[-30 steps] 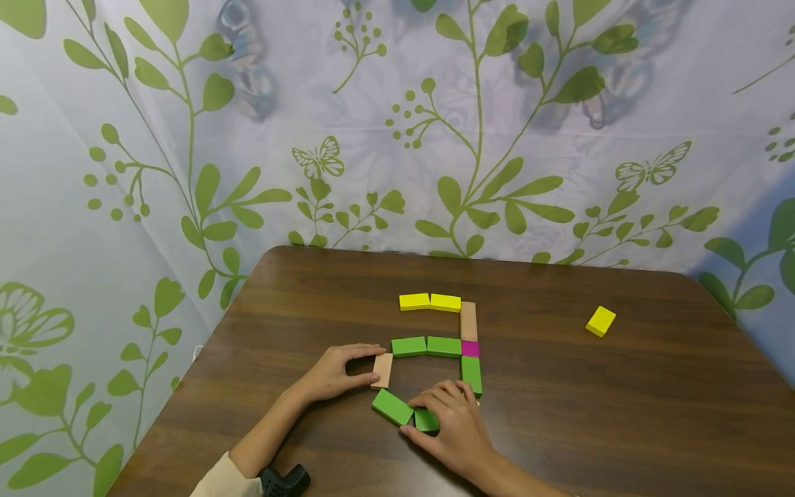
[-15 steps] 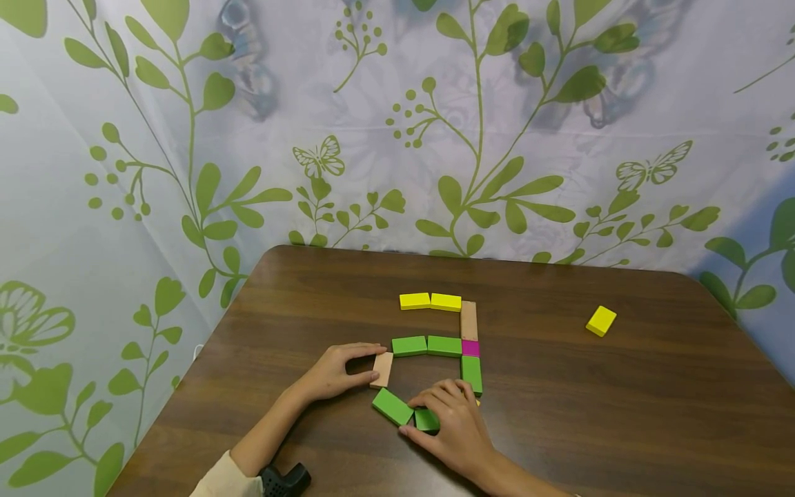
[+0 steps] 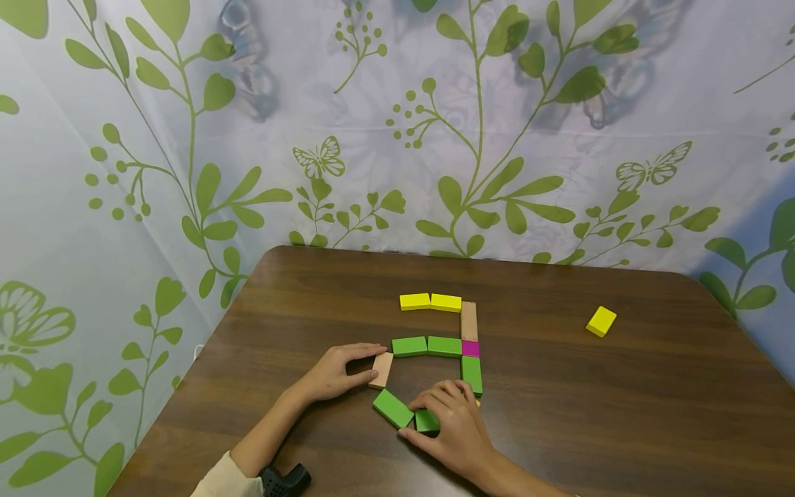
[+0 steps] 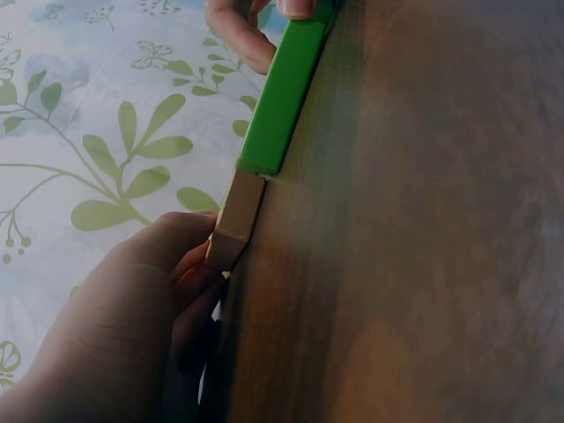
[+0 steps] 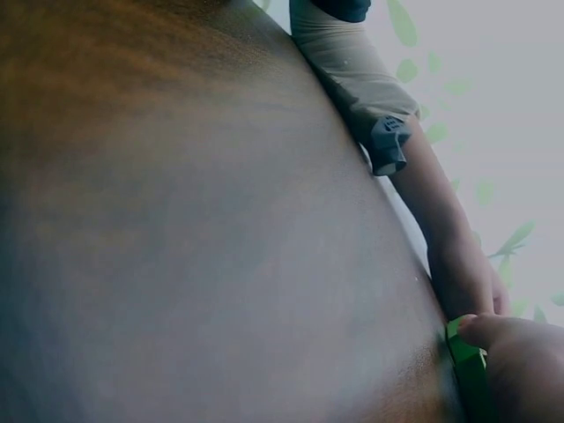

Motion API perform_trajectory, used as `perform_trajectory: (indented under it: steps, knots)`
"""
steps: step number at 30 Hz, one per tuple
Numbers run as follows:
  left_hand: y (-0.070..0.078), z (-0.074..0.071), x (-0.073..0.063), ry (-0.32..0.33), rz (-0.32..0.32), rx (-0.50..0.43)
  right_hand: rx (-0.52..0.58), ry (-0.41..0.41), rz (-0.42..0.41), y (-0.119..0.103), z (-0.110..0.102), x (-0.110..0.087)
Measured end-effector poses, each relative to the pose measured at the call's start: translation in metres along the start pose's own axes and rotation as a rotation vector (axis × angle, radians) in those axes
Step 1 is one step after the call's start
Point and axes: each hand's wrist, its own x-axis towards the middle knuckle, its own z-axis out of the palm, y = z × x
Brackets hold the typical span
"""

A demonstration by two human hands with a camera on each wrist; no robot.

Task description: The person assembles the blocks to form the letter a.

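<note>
In the head view, my left hand holds a plain wooden block by its far end and left side, thumb and forefinger on it. The left wrist view shows the thumb against this block, which meets a green block's end. My right hand curls over the near row, its thumb at the corner of a slanted green block and its fingers around a second green block, partly hidden. A sliver of yellow shows beyond the right fingers. In the right wrist view, the right thumb presses on green.
Two green blocks form a middle row, ending at a magenta block. Above it stands a long plain block, with two yellow blocks leading left. One yellow block lies apart on the brown table.
The plain block under my left hand has turned very slightly, its near end shifting left. Both hands stay in nearly the same place.
</note>
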Motion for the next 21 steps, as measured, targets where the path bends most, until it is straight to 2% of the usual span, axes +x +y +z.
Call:
perform_trajectory:
  steps: [7, 21]
  knots:
    - [-0.0004, 0.0000, 0.0001, 0.002, 0.003, -0.016, 0.002, -0.019, 0.020, -0.0011, -0.0019, -0.0004]
    - [-0.0004, 0.0002, -0.0003, -0.008, -0.017, -0.023, -0.002, -0.001, 0.003, 0.0006, -0.0002, -0.0013]
